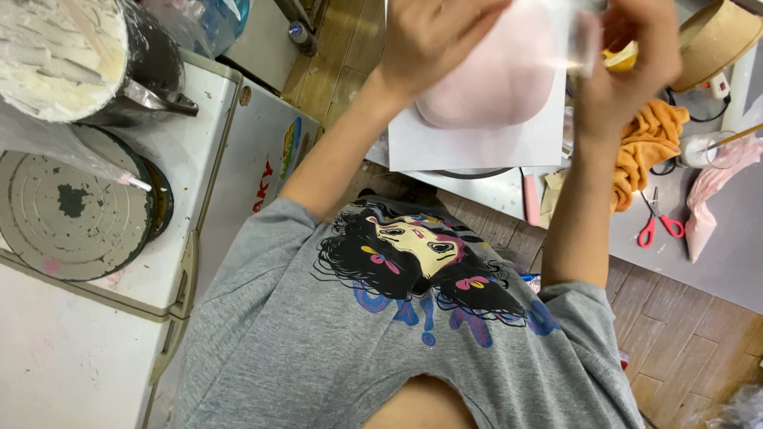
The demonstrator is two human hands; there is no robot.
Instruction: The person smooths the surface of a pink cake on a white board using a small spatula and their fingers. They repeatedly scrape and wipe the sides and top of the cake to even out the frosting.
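Item: smooth pink domed cake, top centre of frame, under our left hand, grip unclear; right hand clamped on blurred clear plastic piece; heavy pressure could dent its coating.

A wooden plank floor runs between a white chest cabinet and a grey worktop.

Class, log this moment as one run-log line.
left hand: on pink cake | right hand: holding clear scraper at cake | cake on white board | scissors on table
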